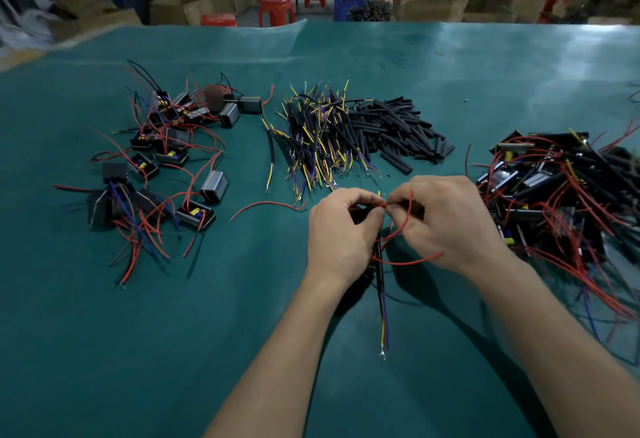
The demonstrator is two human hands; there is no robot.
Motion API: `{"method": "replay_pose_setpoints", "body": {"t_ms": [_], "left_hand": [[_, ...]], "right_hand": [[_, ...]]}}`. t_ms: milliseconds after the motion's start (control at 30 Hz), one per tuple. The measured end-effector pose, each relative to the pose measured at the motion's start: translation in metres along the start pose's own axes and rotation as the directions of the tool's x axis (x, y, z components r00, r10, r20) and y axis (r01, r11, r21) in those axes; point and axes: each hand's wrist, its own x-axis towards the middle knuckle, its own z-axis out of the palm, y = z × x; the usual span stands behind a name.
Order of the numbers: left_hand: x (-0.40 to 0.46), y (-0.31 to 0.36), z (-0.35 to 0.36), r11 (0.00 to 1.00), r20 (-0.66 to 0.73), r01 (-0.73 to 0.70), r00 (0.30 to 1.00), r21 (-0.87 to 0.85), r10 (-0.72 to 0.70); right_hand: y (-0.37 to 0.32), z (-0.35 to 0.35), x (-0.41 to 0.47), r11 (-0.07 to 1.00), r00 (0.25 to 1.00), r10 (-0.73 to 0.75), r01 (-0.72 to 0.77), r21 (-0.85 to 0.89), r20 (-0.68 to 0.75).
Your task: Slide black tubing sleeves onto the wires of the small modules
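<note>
Where both hands meet, left hand (pixel 341 229) and right hand (pixel 446 219) pinching red wire (pixel 408 216), bare green mat (pixel 173 351) nearer.

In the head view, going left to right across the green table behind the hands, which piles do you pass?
Scattered small black modules with red and blue wires → heap of yellow and purple wire leads in black sleeves → pile of bare black tubing sleeves → tangled heap of black modules with red wires.
</note>
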Motion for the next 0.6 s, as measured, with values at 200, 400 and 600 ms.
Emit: {"method": "replay_pose_setpoints", "body": {"t_ms": [200,400,600], "left_hand": [[0.0004,-0.0001,0.0009,1.0,0.021,-0.021,1.0,0.011,0.021],[0.0009,-0.0015,0.0001,1.0,0.039,-0.019,0.999,0.018,0.018],[0.0005,-0.0022,0.0002,0.999,0.037,-0.032,0.999,0.01,0.031]], "right_hand": [[0.0045,0.0013,0.002,0.937,0.955,0.276,-0.293,0.189,0.109],[0.0015,0.002,0.0061,0.614,0.79,0.517,-0.611,0.501,0.329],[0.0013,-0.0056,0.008,0.189,0.605,0.532,-0.767,0.613,0.593]]}}
